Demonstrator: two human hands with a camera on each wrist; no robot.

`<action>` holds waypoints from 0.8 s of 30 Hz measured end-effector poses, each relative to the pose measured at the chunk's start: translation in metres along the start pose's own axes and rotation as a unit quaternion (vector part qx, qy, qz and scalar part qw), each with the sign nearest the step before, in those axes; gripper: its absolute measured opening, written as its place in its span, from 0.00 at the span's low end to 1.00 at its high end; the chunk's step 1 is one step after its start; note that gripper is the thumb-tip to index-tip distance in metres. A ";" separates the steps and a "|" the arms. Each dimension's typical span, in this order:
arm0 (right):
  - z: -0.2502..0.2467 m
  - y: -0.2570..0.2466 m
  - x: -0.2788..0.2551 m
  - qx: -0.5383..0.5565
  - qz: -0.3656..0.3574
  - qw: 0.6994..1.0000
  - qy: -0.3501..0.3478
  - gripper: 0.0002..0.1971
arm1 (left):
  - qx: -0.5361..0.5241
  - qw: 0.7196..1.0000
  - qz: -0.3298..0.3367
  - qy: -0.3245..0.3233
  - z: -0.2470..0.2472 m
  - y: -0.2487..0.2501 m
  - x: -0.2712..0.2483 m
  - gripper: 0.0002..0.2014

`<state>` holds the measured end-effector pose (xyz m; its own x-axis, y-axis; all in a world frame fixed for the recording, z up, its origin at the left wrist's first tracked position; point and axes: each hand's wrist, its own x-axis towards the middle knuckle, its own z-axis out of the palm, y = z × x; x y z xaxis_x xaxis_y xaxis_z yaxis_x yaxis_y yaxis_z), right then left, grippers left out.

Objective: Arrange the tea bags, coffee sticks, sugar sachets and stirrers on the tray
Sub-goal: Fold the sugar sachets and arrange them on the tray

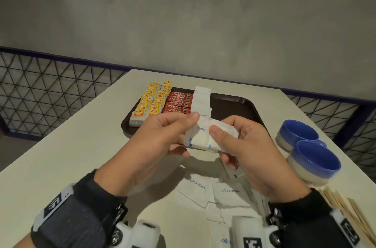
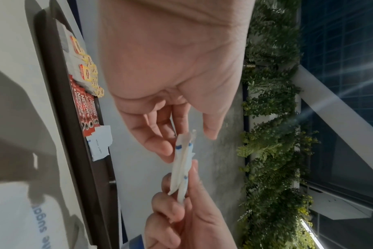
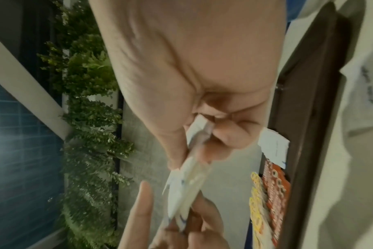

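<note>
A pale, matte table [image 1: 67, 146] fills the lower part of the head view, and on its far half sits a dark brown tray [image 1: 234, 105] with rounded corners and a low raised rim. On the tray, from its left side, lie two columns of tea bags [image 1: 148, 103] with yellow tags on white paper, then a stack of glossy red coffee sticks [image 1: 179, 102], then a row of flat white sugar sachets [image 1: 201, 98] overlapping lengthwise. At the table's right edge stand two round bowls [image 1: 307, 146], blue inside and whitish outside, touching each other, and just nearer lies a bundle of thin, pale wooden stirrers [image 1: 345, 207]. Loose sachets [image 1: 203, 190] printed "white sugar" in blue lie scattered on the table below the hands. Both hands are raised above the tray's near edge, sharing a small bundle of sachets [image 1: 203, 138], crinkled white paper with blue marks. The left hand [image 1: 160, 142] pinches the bundle's left end between thumb and curled fingers; the right hand [image 1: 244, 146] grips the right end, thumb pressed on top and fingers curled beneath. From the wrist views the bundle shows edge-on as several thin layers.
</note>
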<state>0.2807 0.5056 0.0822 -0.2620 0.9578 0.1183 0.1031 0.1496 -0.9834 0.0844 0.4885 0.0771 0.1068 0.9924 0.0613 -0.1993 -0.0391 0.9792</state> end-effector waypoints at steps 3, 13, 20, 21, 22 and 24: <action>0.005 0.008 -0.003 0.030 0.000 0.999 0.040 0.13 | 0.007 1.000 0.002 -0.009 0.000 -0.007 0.001 0.09; 0.017 0.012 -0.010 0.038 0.014 0.996 0.082 0.17 | -0.005 0.999 0.021 0.033 0.008 -0.014 0.001 0.08; 0.021 0.013 -0.013 0.050 0.014 0.996 0.069 0.15 | 0.016 1.000 0.009 0.023 0.011 -0.020 0.002 0.07; 0.021 0.014 -0.013 0.051 0.015 0.996 0.074 0.14 | 0.010 1.000 0.002 0.016 0.012 -0.020 0.002 0.09; 0.020 0.014 -0.012 0.053 0.016 0.995 0.080 0.13 | -0.002 1.000 -0.007 0.008 0.012 -0.019 0.002 0.12; 0.018 0.016 -0.010 0.054 0.014 0.994 0.095 0.12 | -0.031 0.999 -0.025 -0.013 0.012 -0.017 0.001 0.16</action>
<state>0.2678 0.4936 0.0627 -0.0727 0.9919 0.1045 0.0011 0.1049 -0.9945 0.0999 0.4883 0.0626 0.1424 0.9896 0.0183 -0.2529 0.0185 0.9673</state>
